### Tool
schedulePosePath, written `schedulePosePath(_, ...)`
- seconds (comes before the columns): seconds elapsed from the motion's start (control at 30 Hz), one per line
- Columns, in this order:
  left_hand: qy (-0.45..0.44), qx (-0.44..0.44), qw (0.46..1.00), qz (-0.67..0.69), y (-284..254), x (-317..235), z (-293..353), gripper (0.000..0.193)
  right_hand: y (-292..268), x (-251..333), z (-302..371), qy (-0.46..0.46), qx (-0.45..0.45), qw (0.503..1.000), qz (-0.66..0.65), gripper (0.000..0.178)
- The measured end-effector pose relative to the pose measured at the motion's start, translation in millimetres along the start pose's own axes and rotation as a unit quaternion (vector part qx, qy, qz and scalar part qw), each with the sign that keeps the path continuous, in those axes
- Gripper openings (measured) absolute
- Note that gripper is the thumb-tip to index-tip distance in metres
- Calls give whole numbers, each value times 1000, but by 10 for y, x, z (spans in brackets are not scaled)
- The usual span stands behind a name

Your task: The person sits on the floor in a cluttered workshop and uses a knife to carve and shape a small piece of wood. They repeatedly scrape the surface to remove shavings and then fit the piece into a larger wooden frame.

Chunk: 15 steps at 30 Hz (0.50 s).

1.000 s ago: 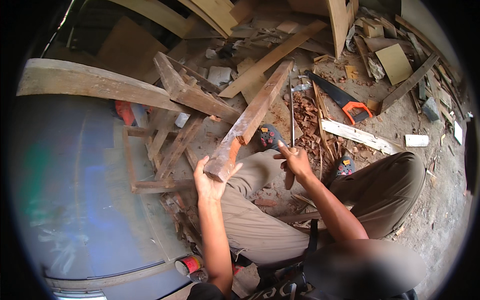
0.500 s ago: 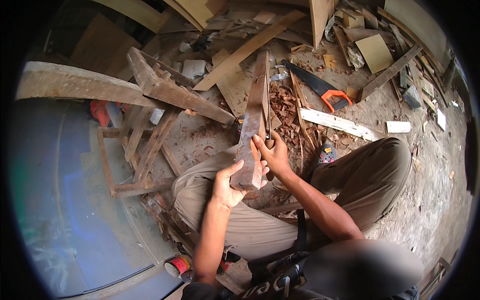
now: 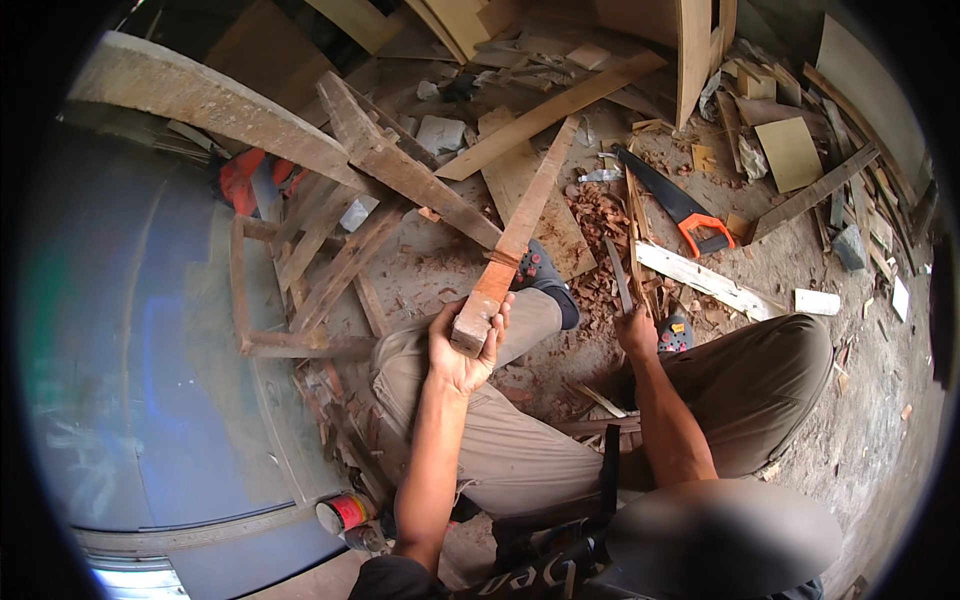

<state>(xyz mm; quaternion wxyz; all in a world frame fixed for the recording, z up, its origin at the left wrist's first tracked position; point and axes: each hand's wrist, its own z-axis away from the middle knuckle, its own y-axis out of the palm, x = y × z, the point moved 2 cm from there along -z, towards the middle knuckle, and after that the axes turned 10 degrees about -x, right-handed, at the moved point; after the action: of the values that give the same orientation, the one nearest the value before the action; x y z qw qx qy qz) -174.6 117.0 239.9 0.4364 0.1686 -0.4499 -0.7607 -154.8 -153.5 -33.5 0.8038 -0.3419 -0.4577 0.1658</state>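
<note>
My left hand [image 3: 458, 362] is closed round the near end of a long wooden beam [image 3: 531, 212]. That beam slants up and away to the right, with a fresh orange-brown cut patch and a notch partway along it. To its right, my right hand [image 3: 637, 335] grips a long-bladed knife [image 3: 618, 275], blade pointing away, apart from the beam. The fingers hide most of the knife's handle. Reddish wood chips [image 3: 597, 215] lie on the ground around the blade.
A hand saw [image 3: 660, 190] with an orange and black handle lies beyond my right hand, near a white-painted board [image 3: 705, 278]. Joined timber frames [image 3: 300, 345] stand at the left. A can [image 3: 345, 513] sits at lower left. Planks and offcuts [image 3: 788, 155] crowd the far side.
My right hand has let go of the beam and moved right with the knife. The beam has turned in my left hand, showing the notched face, and its far end now leans right.
</note>
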Motion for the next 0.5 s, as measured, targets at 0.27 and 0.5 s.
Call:
schedulePosePath(0.27, 103, -116, 923, -351, -41, 170, -44, 60, -68, 858, -29, -62, -42, 983, -168, 69)
schedulePosePath(0.5, 71, -180, 806, -560, -39, 624, 40, 53, -121, 1344, -86, 156, 311, 691, -633, 107)
